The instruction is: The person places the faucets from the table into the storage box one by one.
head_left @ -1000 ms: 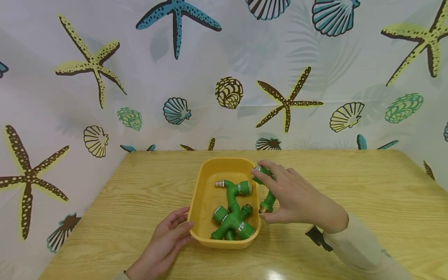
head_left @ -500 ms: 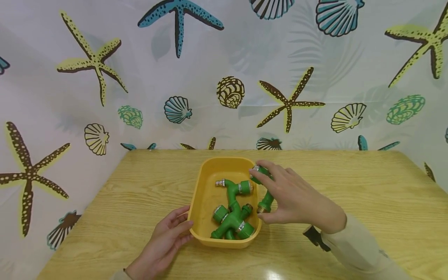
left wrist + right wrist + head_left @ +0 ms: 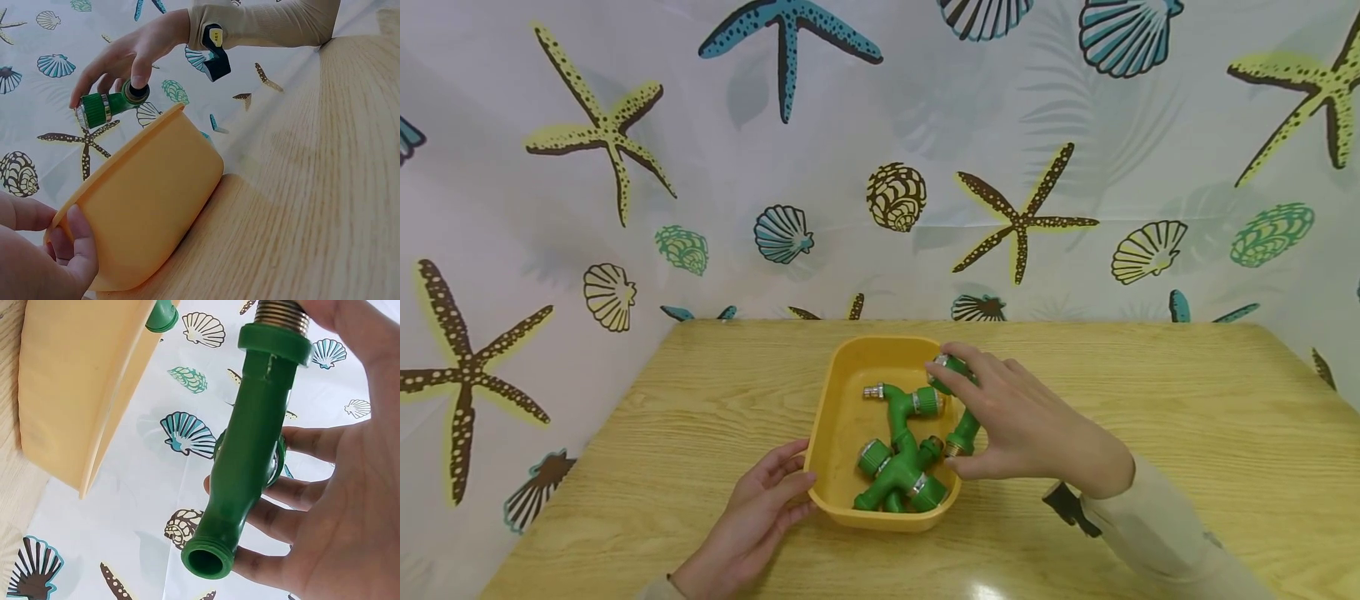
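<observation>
A yellow plastic bin (image 3: 891,522) stands on the table, and my left hand (image 3: 752,510) grips its left rim, thumb and fingers on either side of the wall. Above the bin's right rim, my right hand (image 3: 1018,421) holds a green plastic tap (image 3: 964,433). My thumb is at its brass threaded end, and the fingers reach round toward the round knob. The right wrist view shows the tap's green body (image 3: 253,431) with its open spout at the bottom. Inside the bin lie several similar green taps (image 3: 898,475), partly piled on one another; one has a metal nozzle.
The wooden table (image 3: 715,375) runs out on both sides of the bin. Behind it hangs a white cloth (image 3: 835,167) printed with starfish and shells. A black clip-like piece (image 3: 1070,508) sits at the right sleeve's cuff.
My right hand has moved slightly left with the tap, which now overlaps the bin's right rim more. The left hand keeps its hold on the bin, and the taps inside lie as before.
</observation>
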The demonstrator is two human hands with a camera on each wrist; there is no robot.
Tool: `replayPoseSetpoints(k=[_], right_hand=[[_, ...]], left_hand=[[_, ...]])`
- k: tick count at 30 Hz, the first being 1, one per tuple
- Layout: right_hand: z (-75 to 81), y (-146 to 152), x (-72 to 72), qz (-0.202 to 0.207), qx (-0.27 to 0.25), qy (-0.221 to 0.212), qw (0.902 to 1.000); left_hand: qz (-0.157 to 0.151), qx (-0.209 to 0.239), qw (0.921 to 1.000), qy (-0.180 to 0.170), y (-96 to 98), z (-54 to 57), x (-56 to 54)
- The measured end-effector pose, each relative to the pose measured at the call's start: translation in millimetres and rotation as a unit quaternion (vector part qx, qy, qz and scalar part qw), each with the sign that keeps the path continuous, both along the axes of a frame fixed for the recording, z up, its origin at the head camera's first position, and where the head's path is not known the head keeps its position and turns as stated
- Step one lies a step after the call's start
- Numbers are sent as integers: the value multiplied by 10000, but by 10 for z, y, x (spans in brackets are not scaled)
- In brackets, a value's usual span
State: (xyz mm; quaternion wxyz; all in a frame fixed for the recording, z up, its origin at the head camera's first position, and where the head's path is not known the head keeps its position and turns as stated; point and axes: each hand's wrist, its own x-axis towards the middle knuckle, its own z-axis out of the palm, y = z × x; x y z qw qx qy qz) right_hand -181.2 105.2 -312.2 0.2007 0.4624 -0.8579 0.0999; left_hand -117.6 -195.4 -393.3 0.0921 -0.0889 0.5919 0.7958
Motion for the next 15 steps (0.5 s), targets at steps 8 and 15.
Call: replayPoseSetpoints(k=[8, 15], right_hand=[[-7, -62, 7, 63, 76, -119, 9999], [-17, -134, 3, 97, 128, -252, 9996]], left_hand=[[-85, 89, 9999, 64, -18, -7, 3], [-136, 128, 9998, 92, -30, -13, 3]])
